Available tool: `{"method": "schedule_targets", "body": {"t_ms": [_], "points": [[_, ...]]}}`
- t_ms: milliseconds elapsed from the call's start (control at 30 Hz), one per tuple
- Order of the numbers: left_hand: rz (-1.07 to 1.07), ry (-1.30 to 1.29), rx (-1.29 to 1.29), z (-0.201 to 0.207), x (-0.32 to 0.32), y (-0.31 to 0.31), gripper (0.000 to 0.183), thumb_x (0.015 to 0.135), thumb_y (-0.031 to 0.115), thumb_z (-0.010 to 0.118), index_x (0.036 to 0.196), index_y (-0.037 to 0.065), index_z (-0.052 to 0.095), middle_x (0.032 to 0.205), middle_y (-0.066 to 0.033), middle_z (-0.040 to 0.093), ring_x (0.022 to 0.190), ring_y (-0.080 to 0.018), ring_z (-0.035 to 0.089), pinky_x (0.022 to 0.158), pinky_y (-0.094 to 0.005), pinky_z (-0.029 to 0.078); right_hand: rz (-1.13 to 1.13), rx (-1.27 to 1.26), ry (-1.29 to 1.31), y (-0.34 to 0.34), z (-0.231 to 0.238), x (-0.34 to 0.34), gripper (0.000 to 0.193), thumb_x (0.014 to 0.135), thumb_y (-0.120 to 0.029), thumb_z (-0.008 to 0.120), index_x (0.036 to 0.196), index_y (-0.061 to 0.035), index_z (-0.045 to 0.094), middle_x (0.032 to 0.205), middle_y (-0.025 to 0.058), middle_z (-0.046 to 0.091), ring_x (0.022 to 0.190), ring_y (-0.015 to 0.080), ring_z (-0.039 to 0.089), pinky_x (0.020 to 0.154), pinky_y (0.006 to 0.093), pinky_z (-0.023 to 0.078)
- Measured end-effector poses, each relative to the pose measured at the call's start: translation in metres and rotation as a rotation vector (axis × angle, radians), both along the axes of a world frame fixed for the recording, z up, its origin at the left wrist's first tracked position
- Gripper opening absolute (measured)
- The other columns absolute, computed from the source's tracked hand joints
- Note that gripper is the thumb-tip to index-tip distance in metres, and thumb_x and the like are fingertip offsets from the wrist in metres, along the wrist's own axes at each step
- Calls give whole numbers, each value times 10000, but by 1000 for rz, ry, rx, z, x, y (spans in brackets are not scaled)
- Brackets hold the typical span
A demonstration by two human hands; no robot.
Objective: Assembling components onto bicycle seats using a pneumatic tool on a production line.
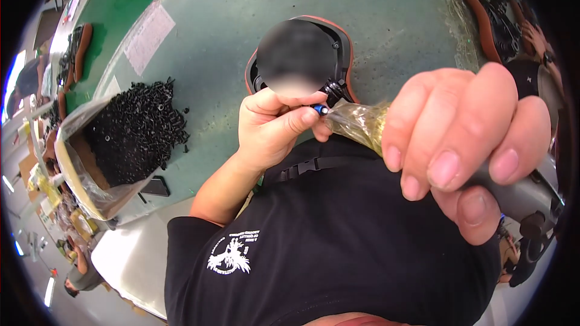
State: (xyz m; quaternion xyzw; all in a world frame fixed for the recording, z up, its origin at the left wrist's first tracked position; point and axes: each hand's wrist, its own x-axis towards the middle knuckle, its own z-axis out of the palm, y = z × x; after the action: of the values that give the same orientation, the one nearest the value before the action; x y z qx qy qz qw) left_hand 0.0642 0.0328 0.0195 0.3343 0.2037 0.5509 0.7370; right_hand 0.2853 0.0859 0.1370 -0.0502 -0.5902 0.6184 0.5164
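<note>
Head cam: L hand (269, 124) has thumb & index pinched on a small blue piece (320, 109), pale tip showing; other L fingers curled, partly hidden. R hand (459, 130), big & close to cam, has fingers wrapped round a tool (519, 196); its grey body shows below the fingers, & a clear/yellowish wrapped nose (357, 122) points L toward the blue piece. Can't tell if nose & piece are joined.

Just beyond L hand, on the green table (229, 30), sits a black shell (344, 51) w/ reddish rim, its middle blurred out. Blue piece is at its near edge in view; contact w/ shell unclear.

Off to L: tipped box (67, 166) w/ clear liner, small black parts (142, 130) heaped in it & spilling onto table. Dark flat slab (158, 186) lies just beside; paper sheet (148, 39) farther up. Far R: more reddish-rimmed pcs (480, 18), plus another person's hand (534, 39) nearby.
</note>
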Motion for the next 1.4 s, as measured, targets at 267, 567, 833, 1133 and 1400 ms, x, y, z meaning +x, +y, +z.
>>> {"method": "schedule_targets", "body": {"t_ms": [267,567,833,1133,1400], "points": [[-114,357,288,22,-13,40,184,1004,-15,668,1152,-116,710,1007,-175,710,789,-205,755,694,-311,650,-26,138,-13,5,0,12,350,948,-80,701,1256,-112,539,1137,99,632,785,171,691,730,350,604],[29,297,329,10,-8,36,165,966,-61,694,1120,-109,731,1044,-196,711,795,-222,762,685,-313,656,-1,175,39,14,-10,6,357,959,-121,671,1283,-117,519,1164,97,609,774,152,683,740,347,590],[260,1098,1037,19,-34,98,598,739,309,927,1218,22,711,1256,-142,680,1153,-331,669,962,-433,560,-177,256,-39,11,-6,-1,400,957,-111,635,1333,-112,499,1200,123,588,764,153,662,743,375,562],[-250,970,825,-26,-33,147,435,675,103,888,1067,39,712,1322,-128,705,1225,-306,671,1038,-406,545,-359,100,-311,12,-14,-23,319,987,-68,599,1285,-98,489,1102,173,591,777,210,615,811,452,543],[-136,796,644,-52,-28,123,352,627,69,881,901,23,666,1251,-105,742,1318,-310,634,1091,-422,515,-202,190,-404,23,-38,-33,275,956,-36,636,1188,-87,499,1067,173,608,822,236,629,851,464,549]]}}
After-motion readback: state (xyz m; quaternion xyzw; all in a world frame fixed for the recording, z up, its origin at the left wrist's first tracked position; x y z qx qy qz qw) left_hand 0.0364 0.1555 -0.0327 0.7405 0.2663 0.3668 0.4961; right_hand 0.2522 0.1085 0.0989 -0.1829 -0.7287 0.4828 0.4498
